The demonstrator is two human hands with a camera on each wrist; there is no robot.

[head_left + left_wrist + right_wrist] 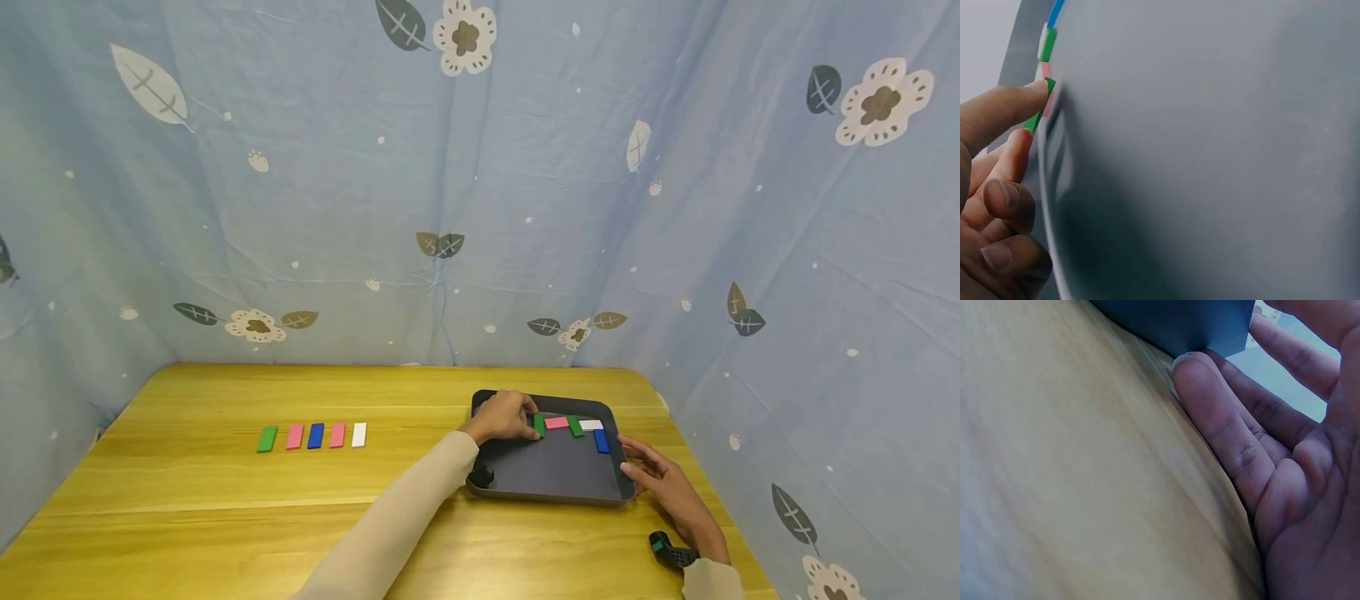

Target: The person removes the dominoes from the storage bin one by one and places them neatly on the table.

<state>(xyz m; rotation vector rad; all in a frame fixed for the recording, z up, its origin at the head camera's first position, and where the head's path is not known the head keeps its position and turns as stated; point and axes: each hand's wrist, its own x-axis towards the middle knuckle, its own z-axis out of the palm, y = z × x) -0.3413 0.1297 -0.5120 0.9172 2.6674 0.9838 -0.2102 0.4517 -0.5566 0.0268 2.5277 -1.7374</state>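
Observation:
My left hand point(506, 415) reaches into the dark grey tray point(547, 492) and pinches a green block point(538, 426) between thumb and fingertips near the back wall. In the left wrist view this green block point(1032, 122) shows between the thumb and a finger. To its right in the tray lie a pink block point(557, 422), another green block point(574, 426), a white block point(591, 425) and a blue block point(602, 442). Against the tray's right side rests my right hand point(667, 487), its fingers fairly straight; in the right wrist view a fingertip point(1200, 394) is by the tray's outer wall.
On the wooden table point(225, 533), a row to the left holds a green block point(267, 439), two pink blocks point(295, 436), a blue block point(316, 435) and a white block point(359, 434). A patterned curtain point(337, 208) hangs behind and at both sides.

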